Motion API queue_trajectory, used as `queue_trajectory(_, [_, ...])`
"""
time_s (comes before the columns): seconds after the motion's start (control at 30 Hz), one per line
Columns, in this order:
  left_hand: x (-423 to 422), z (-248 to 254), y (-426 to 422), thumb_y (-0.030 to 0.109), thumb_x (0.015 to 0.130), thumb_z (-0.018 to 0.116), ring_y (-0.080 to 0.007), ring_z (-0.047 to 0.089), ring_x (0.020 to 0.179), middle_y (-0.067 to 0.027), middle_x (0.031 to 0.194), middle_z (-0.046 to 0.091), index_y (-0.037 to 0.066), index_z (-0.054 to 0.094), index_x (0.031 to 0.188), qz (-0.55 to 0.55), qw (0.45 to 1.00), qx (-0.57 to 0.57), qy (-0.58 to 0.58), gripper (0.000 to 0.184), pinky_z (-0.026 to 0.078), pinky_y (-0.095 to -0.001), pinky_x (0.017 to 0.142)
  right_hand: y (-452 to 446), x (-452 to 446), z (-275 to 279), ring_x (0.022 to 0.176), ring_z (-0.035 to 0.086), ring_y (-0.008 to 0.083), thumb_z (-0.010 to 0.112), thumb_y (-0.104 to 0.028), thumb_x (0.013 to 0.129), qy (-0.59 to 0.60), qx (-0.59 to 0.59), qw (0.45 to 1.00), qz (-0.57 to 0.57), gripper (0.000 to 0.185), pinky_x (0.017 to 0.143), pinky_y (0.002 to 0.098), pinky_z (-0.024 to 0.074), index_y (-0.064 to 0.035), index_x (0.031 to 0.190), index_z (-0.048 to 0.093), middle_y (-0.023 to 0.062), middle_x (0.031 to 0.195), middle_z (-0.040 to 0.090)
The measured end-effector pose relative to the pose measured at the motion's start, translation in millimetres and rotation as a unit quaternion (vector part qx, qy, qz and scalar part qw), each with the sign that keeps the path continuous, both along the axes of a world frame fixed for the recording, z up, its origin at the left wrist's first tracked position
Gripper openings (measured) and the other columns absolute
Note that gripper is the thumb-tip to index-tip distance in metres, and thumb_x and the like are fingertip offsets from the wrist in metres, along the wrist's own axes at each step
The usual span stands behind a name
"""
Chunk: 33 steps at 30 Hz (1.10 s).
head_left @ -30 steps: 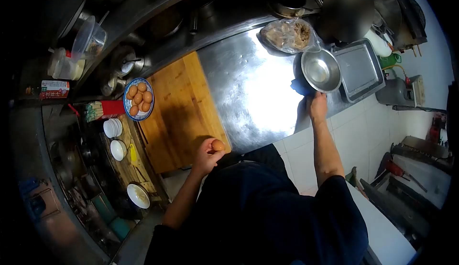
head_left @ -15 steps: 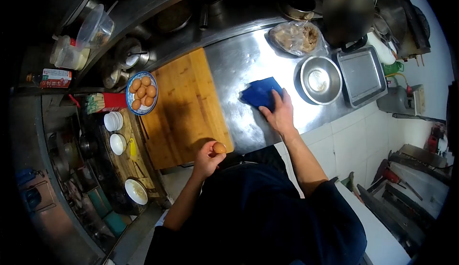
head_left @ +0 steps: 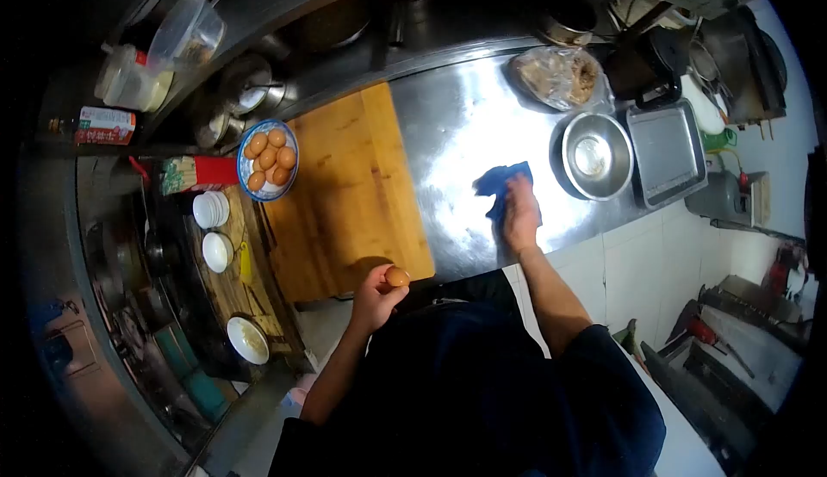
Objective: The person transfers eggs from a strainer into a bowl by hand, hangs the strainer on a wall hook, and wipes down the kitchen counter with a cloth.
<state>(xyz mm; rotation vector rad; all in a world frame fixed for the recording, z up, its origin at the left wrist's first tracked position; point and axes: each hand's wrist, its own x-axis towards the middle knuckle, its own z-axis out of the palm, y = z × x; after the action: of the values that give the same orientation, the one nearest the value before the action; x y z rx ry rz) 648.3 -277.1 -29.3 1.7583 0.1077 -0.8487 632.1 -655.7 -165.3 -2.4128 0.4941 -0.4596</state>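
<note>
My left hand [head_left: 373, 300] is closed round a brown egg [head_left: 397, 276] by the near right corner of the wooden board [head_left: 345, 184]. On the steel counter [head_left: 448, 124], my right hand [head_left: 520, 216] presses on a crumpled blue cloth [head_left: 506, 184]; its fingers are blurred. A steel bowl [head_left: 597, 157] stands right of the cloth. Several brown eggs [head_left: 268, 157] lie in a blue-and-white dish [head_left: 292, 136] on the board's far left part.
Right of the bowl is a rectangular metal tray [head_left: 668, 154]. A plastic bag of food [head_left: 558, 77] lies behind it. White bowls [head_left: 211, 209] and a plate [head_left: 248, 340] stand at the left. Pots [head_left: 568, 14] line the back shelf.
My right hand came away from the steel bowl to the blue cloth, then shifted with it over the counter. The cloth is more crumpled. My left hand keeps the egg in nearly the same place.
</note>
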Motion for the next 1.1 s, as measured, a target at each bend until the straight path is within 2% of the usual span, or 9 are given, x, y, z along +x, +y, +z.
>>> queue_trajectory(0.13, [6,25,5,0.016,0.093,0.082,-0.0163,0.07,0.1,-0.0076,0.117,0.072,0.002,0.061,0.14,0.042,0.994,0.067,0.078,0.053,0.057,-0.0305,0.084,-16,89,18,0.137,0.062,0.0435,0.055,-0.014,0.112,-0.094,0.107,0.986,-0.082,0.032,0.117,0.0453,0.0473,0.0015,0.139,0.065,0.0268,0.149,0.063])
queue_trajectory(0.23, [2,29,11,0.017,0.092,0.082,-0.0179,0.07,0.104,-0.0083,0.12,0.071,0.003,0.06,0.141,0.043,0.989,0.08,0.116,0.056,0.057,-0.0315,0.088,20,144,-15,0.136,0.059,0.0464,0.066,-0.012,0.101,-0.05,-0.081,0.995,0.003,0.029,0.117,0.0539,0.0436,-0.0084,0.129,0.073,0.0218,0.143,0.067])
queue_trajectory(0.33, [-5,13,23,0.017,0.091,0.083,-0.0179,0.069,0.104,-0.0081,0.12,0.071,0.003,0.06,0.143,0.031,0.993,0.057,0.098,0.058,0.057,-0.0306,0.085,89,125,-2,0.146,0.048,0.0456,0.069,-0.015,0.098,0.003,-0.034,0.993,0.117,0.034,0.12,0.0629,0.0357,-0.0098,0.132,0.072,0.019,0.152,0.06])
queue_trajectory(0.47, [0,7,16,0.015,0.093,0.082,-0.0153,0.069,0.1,-0.0069,0.117,0.071,0.002,0.059,0.142,0.004,0.995,0.063,0.073,0.056,0.057,-0.028,0.074,91,31,34,0.148,0.047,0.0405,0.062,-0.002,0.094,0.031,-0.024,0.973,0.226,0.044,0.122,0.0548,0.0357,-0.0047,0.137,0.068,0.019,0.155,0.058])
queue_trajectory(0.57, [5,-4,19,0.014,0.095,0.08,-0.0136,0.068,0.097,-0.0059,0.115,0.072,0.002,0.059,0.142,0.017,0.998,-0.011,0.058,0.054,0.057,-0.027,0.072,24,-75,23,0.135,0.06,0.0424,0.058,-0.003,0.094,0.055,-0.012,0.996,0.075,0.038,0.116,0.053,0.0457,-0.0048,0.13,0.072,0.0206,0.142,0.066])
queue_trajectory(0.63, [13,-5,21,0.014,0.096,0.079,-0.0127,0.068,0.095,-0.0054,0.114,0.071,0.002,0.058,0.142,0.021,0.997,-0.016,0.076,0.052,0.056,-0.0263,0.069,-24,-139,26,0.124,0.065,0.042,0.06,-0.007,0.1,0.076,-0.154,0.982,-0.083,0.029,0.107,0.0477,0.0527,-0.0018,0.128,0.067,0.0243,0.135,0.067])
queue_trajectory(0.73, [23,-1,25,0.012,0.097,0.077,-0.0109,0.067,0.088,-0.0046,0.111,0.07,0.002,0.058,0.141,0.015,0.997,-0.013,0.078,0.049,0.055,-0.0249,0.064,-59,-164,28,0.132,0.059,0.043,0.067,-0.008,0.103,0.1,0.008,0.976,-0.194,0.034,0.115,0.047,0.0477,-0.0016,0.136,0.065,0.0258,0.141,0.064])
queue_trajectory(0.97, [29,10,34,0.009,0.097,0.074,-0.011,0.064,0.077,-0.0048,0.104,0.069,0.002,0.057,0.142,0.023,0.993,0.053,0.101,0.048,0.054,-0.0264,0.06,20,17,6,0.148,0.045,0.0454,0.067,-0.025,0.104,0.105,-0.158,0.966,-0.176,0.043,0.125,0.0578,0.0314,-0.0086,0.145,0.065,0.025,0.16,0.051])
queue_trajectory(1.1, [26,20,32,0.011,0.096,0.075,-0.0132,0.065,0.08,-0.0057,0.106,0.069,0.002,0.055,0.144,0.005,0.991,0.064,0.113,0.053,0.054,-0.0273,0.06,59,9,27,0.149,0.043,0.0461,0.068,-0.018,0.102,0.083,-0.079,0.992,0.054,0.04,0.124,0.0608,0.0311,-0.0109,0.141,0.067,0.022,0.159,0.051])
